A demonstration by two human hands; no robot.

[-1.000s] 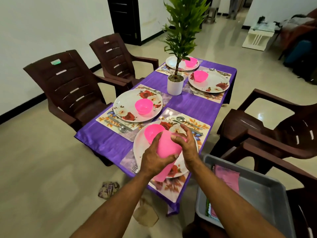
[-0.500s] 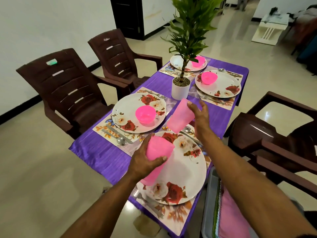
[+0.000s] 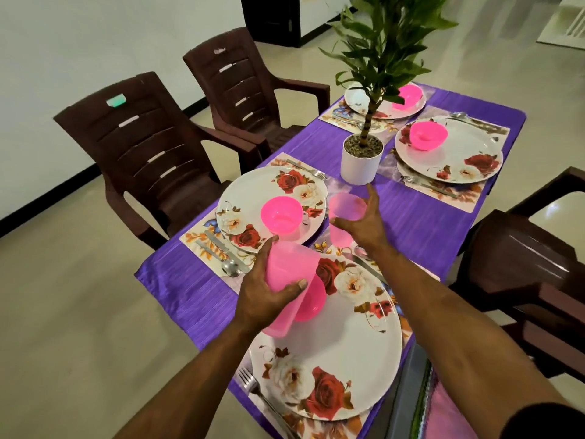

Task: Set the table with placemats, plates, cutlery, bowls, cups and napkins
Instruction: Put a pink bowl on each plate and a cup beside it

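Head view: a pink cup (image 3: 345, 213) stands at frame centre on the purple cloth (image 3: 421, 223), between two flowered plates, with the right hand (image 3: 364, 223) curled around its rim. Lower, the left hand (image 3: 266, 293) grips a stack of pink cups (image 3: 288, 280), tilted over the near plate (image 3: 348, 343) and partly hiding a pink bowl (image 3: 311, 299). Left of centre, another plate (image 3: 253, 198) carries a pink bowl (image 3: 281, 214). Behind the cup sits a potted plant (image 3: 361, 160) in a white pot. Two more plates with bowls lie at upper right. Brown chairs (image 3: 148, 153) line the left side.
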